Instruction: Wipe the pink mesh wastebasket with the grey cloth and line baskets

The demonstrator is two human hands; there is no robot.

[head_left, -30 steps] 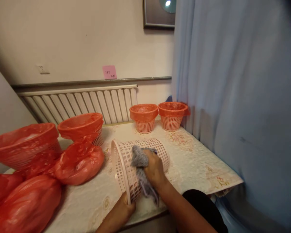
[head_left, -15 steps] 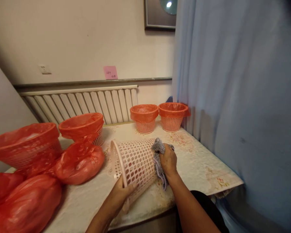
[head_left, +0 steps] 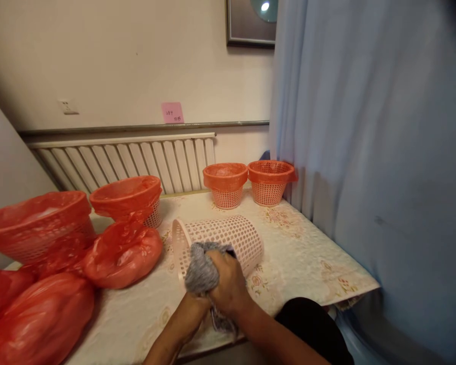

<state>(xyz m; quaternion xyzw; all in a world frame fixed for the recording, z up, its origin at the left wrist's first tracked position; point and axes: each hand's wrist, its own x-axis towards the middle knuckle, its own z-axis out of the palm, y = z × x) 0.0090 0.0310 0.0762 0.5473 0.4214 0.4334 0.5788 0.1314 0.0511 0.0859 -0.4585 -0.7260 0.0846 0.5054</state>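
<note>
A pale pink perforated basket (head_left: 231, 238) lies on its side on the table (head_left: 300, 253), mouth toward the left. My right hand (head_left: 228, 286) is closed round a grey cloth (head_left: 201, 271) and presses it against the basket's near side by the rim. My left hand (head_left: 192, 306) reaches under the cloth toward the basket's lower rim; its fingers are hidden behind the cloth and my right hand.
Two tied red bags (head_left: 125, 256) lie at the left, beside two red-lined baskets (head_left: 129, 195). Two more lined orange baskets (head_left: 226, 185) stand at the back by a radiator (head_left: 137, 159). A blue curtain (head_left: 365, 152) hangs along the right.
My right hand has carried the cloth from the basket's far bottom end back along its side to the rim. The basket has rolled a little; my left hand is now hidden.
</note>
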